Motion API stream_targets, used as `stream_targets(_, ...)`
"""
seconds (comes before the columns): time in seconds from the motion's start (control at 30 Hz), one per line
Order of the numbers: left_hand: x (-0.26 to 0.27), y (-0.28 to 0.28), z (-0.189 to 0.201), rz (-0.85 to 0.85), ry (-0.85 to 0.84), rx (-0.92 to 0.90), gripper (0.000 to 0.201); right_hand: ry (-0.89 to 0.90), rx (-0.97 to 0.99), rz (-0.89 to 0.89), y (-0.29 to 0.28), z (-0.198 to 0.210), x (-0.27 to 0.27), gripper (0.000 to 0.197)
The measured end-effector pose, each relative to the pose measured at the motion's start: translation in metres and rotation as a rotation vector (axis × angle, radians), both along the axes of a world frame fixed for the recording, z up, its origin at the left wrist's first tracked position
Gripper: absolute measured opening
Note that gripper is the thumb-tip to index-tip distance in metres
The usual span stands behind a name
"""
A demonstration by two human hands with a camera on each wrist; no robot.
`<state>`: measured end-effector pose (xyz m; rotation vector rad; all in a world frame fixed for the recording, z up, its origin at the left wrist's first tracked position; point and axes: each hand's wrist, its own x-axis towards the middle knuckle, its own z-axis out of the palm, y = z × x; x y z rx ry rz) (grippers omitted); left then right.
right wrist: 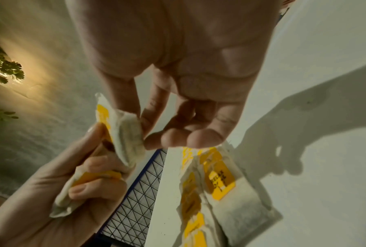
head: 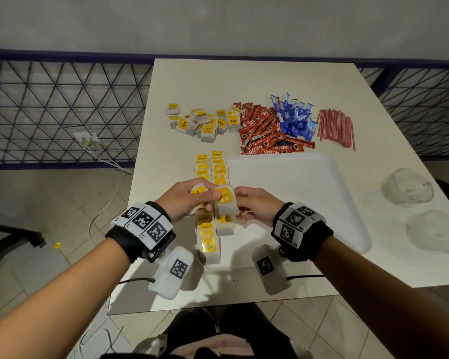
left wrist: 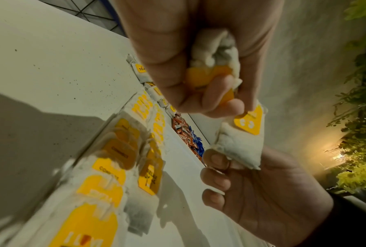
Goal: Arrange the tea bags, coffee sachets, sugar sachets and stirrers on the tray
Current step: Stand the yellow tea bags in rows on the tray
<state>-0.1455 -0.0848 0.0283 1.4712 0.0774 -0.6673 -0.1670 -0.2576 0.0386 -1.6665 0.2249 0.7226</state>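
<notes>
My left hand (head: 208,196) grips a small bunch of tea bags (head: 198,190) above the tray's left side. One white tea bag with a yellow tag (head: 227,203) hangs between both hands. My right hand (head: 240,200) pinches its edge, and the left thumb still touches its tag. The left wrist view shows the bunch (left wrist: 211,50) crumpled in the left hand (left wrist: 209,86), with that tea bag (left wrist: 241,142) at the right hand's fingertips (left wrist: 217,158). Two columns of tea bags (head: 210,167) lie along the left of the white tray (head: 309,190).
Behind the tray lie loose tea bags (head: 202,123), red coffee sachets (head: 265,130), blue sugar sachets (head: 296,117) and red stirrers (head: 335,125). Two clear domed lids (head: 406,187) sit at the table's right edge. A wire fence (head: 62,107) runs behind and to the left.
</notes>
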Motion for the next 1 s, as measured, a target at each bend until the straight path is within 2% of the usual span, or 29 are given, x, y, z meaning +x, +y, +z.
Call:
stream_targets(0.2,0.000,-0.007,-0.001,0.049,-0.030,0.077,0.008,-0.080,-0.123,-0.013,-0.006,0.000,0.005,0.010)
stream_targets(0.3,-0.003,-0.008,-0.007,0.031,-0.028,0.181,0.010,-0.120,-0.074,-0.095,-0.011,0.002,0.008,0.018)
stream_targets(0.43,-0.013,-0.014,-0.011,0.005,0.013,0.224,0.009,-0.179,-0.152,0.064,-0.011,-0.003,0.004,0.006)
stream_targets(0.5,-0.018,-0.016,-0.012,-0.006,0.039,0.248,0.009,-0.193,-0.172,0.102,-0.011,-0.012,0.002,0.008)
stream_targets(0.63,-0.025,-0.013,-0.016,-0.008,0.120,0.264,0.007,-0.140,-0.206,0.159,-0.011,-0.027,-0.002,0.015)
stream_targets(0.77,-0.027,-0.005,-0.014,0.065,0.198,0.210,0.001,-0.030,-0.239,0.263,-0.006,-0.040,-0.008,0.020)
stream_targets(0.87,-0.028,0.000,-0.010,0.119,0.272,0.161,0.011,0.036,-0.275,0.340,-0.003,-0.045,-0.009,0.019)
stream_targets(1.0,-0.028,0.004,-0.004,0.168,0.359,0.109,0.019,0.000,-0.360,0.316,-0.001,-0.046,-0.006,0.018)
